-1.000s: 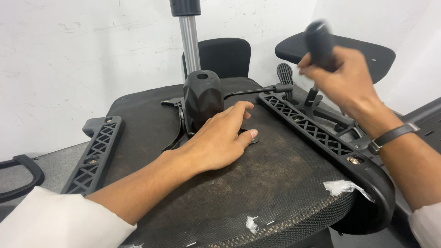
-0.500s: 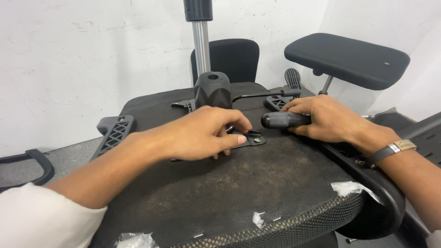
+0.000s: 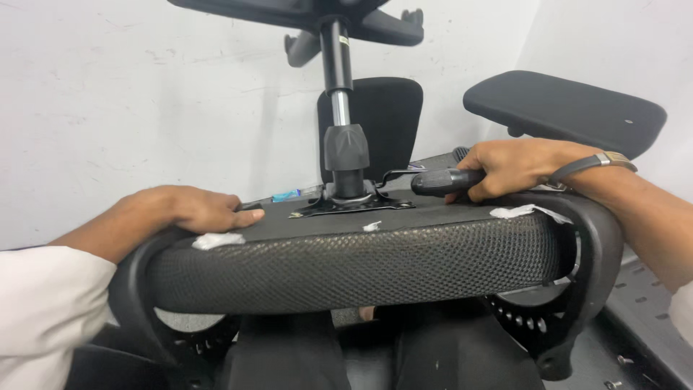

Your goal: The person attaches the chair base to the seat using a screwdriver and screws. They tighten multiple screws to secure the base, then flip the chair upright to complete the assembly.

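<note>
An upturned office chair seat (image 3: 361, 263) with black mesh edge lies in front of me, its underside facing up. A metal mounting plate (image 3: 350, 205) with a gas-lift column (image 3: 339, 94) and black boot stands at its middle. My left hand (image 3: 184, 209) rests palm down on the seat's left rim, holding nothing. My right hand (image 3: 516, 165) is closed around a black ribbed handle (image 3: 444, 181) that points left toward the plate. A dark band sits on my right wrist.
A black padded chair seat (image 3: 567, 108) stands at the right and a black backrest (image 3: 386, 115) behind the column. The chair's star base (image 3: 361, 18) hangs at the top. White paper scraps (image 3: 216, 240) lie on the seat rim. A white wall is close behind.
The view has dropped low, level with the seat edge. My left hand slid from the middle of the seat to its left rim. My right hand still grips the handle near the plate.
</note>
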